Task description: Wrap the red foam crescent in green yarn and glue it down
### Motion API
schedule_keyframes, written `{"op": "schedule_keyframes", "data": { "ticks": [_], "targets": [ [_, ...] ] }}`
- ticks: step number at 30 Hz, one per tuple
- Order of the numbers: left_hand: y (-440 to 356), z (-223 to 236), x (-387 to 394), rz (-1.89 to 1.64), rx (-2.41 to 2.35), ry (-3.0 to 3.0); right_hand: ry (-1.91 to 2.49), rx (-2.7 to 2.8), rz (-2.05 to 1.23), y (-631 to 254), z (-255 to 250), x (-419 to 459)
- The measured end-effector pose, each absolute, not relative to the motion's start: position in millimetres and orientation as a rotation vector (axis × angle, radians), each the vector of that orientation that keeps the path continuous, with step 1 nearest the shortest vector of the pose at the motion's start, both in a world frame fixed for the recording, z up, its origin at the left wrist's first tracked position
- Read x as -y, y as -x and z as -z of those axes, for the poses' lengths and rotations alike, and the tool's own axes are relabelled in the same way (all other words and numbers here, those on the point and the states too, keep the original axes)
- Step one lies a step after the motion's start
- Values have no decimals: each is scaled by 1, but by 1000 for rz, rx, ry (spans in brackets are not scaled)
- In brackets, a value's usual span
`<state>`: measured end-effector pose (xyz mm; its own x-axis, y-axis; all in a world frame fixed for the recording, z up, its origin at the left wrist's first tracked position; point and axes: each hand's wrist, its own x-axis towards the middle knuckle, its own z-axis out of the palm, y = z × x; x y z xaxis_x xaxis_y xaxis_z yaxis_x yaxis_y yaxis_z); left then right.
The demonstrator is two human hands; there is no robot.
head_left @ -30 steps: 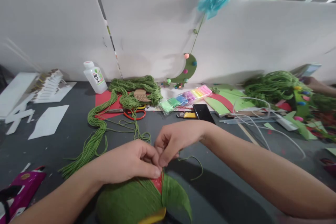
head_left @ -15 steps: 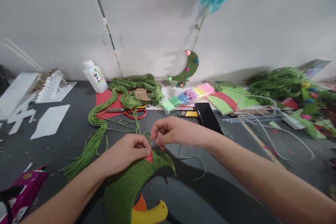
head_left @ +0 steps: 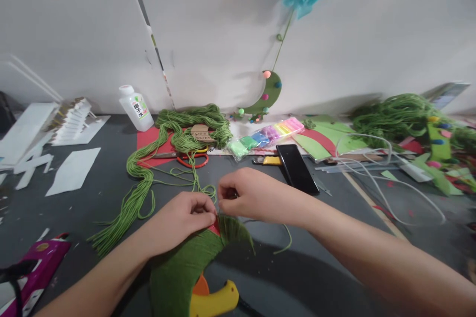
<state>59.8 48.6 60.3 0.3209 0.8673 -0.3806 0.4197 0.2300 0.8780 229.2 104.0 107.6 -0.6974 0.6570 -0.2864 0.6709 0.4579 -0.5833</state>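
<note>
A crescent wrapped in green yarn (head_left: pixel 186 262) lies in front of me, with a small red patch bare near its upper tip. My left hand (head_left: pixel 186 220) is closed on its upper edge, thumb beside the red patch. Just above the tip, my right hand (head_left: pixel 243 195) is pinched closed, apparently on a thin strand of green yarn; the fingertips are partly hidden. Loops of green yarn (head_left: pixel 208 190) lie close behind both hands. A loose yarn end (head_left: pixel 288 242) trails on the table to the right. The yellow glue gun (head_left: pixel 215 302) rests by the crescent's inner curve.
Behind the hands lie a yarn skein (head_left: pixel 189 119), red-handled scissors (head_left: pixel 193 159), a yellow cutter (head_left: pixel 271 160) and a black phone (head_left: pixel 297 171). A white bottle (head_left: pixel 136 109) stands at back left. A white cable (head_left: pixel 375 193) loops at right; a purple packet (head_left: pixel 40 267) lies front left.
My right hand has moved slightly right and down, its fingers closing more tightly. The crescent has shifted a little to the right, with my left hand still on it.
</note>
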Motion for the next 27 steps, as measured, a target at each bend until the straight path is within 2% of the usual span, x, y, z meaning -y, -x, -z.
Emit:
{"op": "schedule_keyframes", "data": {
  "ticks": [4,13,18,23,27],
  "targets": [
    [-58,-61,-48,-545,-1296,-1265,-1275,-2639,1278,-233,-102,-93],
    [-52,-62,-49,-733,-1264,-982,-1364,-2740,1207,-242,-85,-54],
    [-50,-64,-44,-798,-1278,-941,-1421,-2721,1336,-244,-66,-40],
    [-47,-61,-41,-809,-1164,-845,-1422,-2511,1882,-249,-41,-38],
    [-46,-60,-39,-762,-1088,-808,-1116,-2194,2352,-256,-23,-55]
  ]
}}
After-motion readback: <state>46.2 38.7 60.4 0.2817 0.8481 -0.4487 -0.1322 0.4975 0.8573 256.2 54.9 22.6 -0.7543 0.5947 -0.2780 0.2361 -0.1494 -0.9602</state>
